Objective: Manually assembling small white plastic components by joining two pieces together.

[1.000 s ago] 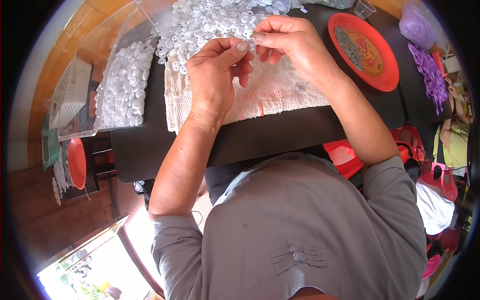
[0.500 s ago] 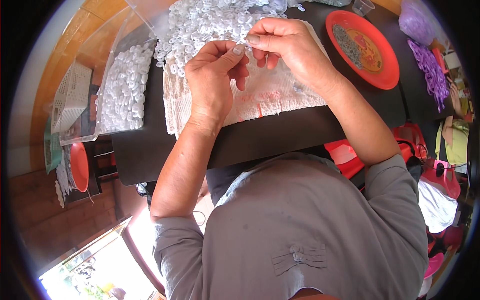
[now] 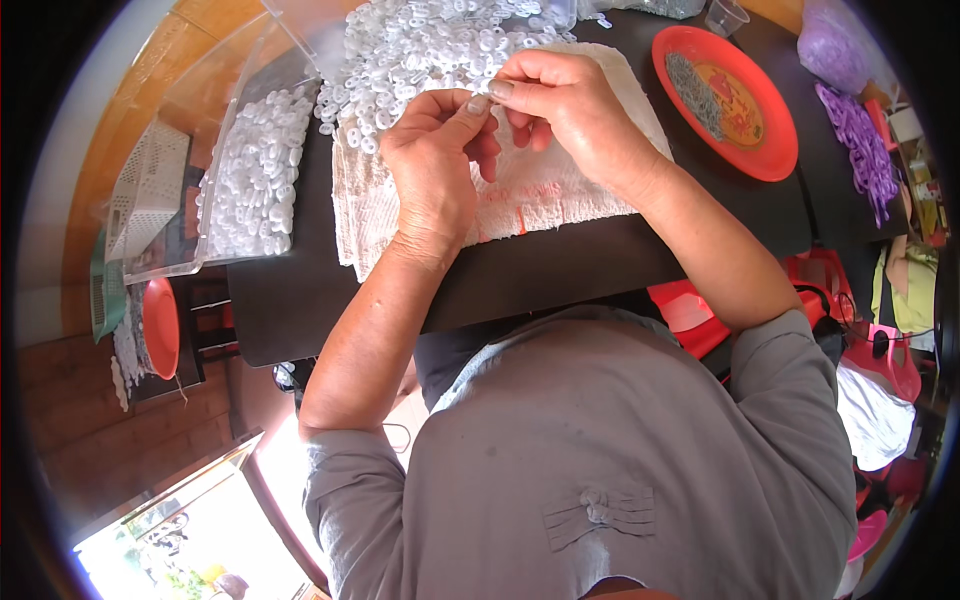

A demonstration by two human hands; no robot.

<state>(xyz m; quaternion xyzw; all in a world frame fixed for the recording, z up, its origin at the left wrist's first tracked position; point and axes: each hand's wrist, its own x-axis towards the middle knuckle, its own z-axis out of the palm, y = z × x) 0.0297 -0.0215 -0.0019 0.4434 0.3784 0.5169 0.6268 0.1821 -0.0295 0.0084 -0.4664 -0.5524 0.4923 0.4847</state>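
Over a cream towel (image 3: 520, 205) on the dark table, both my hands meet with their fingertips pinched together. My left hand (image 3: 440, 140) presses thumb against forefinger. Thumb and forefinger of my right hand (image 3: 560, 100) close right beside them. Whatever sits between the fingertips is too small and covered to make out. Just beyond my hands lies a heap of small white plastic ring-shaped pieces (image 3: 400, 60), reaching onto the far part of the towel. To the right stands a red oval plate (image 3: 780, 140) with a pile of small grey metal pieces (image 3: 695, 95) on it.
At the left a clear plastic bin (image 3: 165, 268) holds many white pieces (image 3: 255, 190). A white perforated basket (image 3: 150, 185) stands beyond it. Purple strands (image 3: 860, 150) and a purple bag (image 3: 835, 45) lie far right. A clear cup (image 3: 725, 15) stands behind the plate.
Both hands have come slightly nearer to me, fingertips still together. The towel has shifted a little in the picture. Nothing has visibly been let go.
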